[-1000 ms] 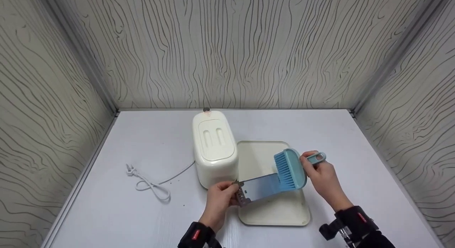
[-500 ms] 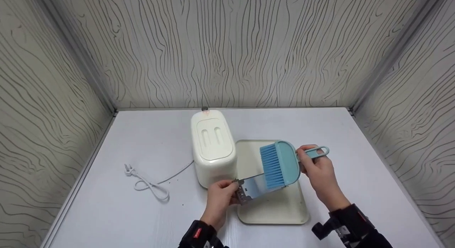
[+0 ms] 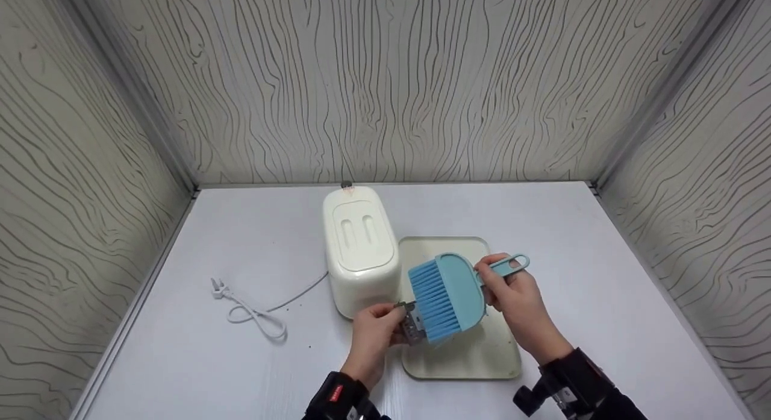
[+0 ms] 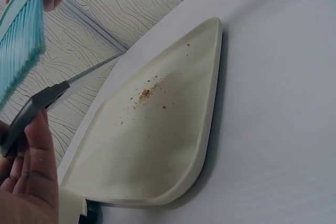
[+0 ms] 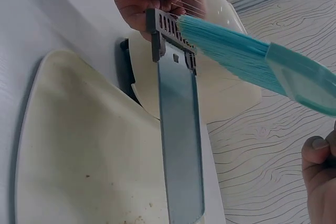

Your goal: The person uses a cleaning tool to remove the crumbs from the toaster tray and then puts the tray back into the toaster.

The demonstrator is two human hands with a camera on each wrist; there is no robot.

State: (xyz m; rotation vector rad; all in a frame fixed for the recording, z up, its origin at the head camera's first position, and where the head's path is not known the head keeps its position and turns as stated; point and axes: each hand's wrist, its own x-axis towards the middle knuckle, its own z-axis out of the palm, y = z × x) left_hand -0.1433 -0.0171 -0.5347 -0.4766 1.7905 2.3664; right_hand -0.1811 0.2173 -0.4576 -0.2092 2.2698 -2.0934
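My left hand (image 3: 368, 341) pinches the dark grey end of a flat metal crumb tray (image 5: 181, 135), which is held above a cream tray (image 3: 491, 354). My right hand (image 3: 521, 302) grips the handle of a light blue brush (image 3: 462, 290). In the head view the brush covers most of the crumb tray. The bristles (image 5: 226, 48) reach the slotted grey end near my left fingers in the right wrist view. Brown crumbs (image 4: 145, 94) lie scattered on the cream tray.
A white toaster (image 3: 363, 239) with its top covered stands left of the cream tray, close to my left hand. Its white cord and plug (image 3: 220, 289) lie on the table to the left. Patterned walls (image 3: 385, 88) enclose the table at the back and sides.
My right hand has moved the brush leftward along the crumb tray, from its far end toward my left hand. The left hand has stayed nearly in place.
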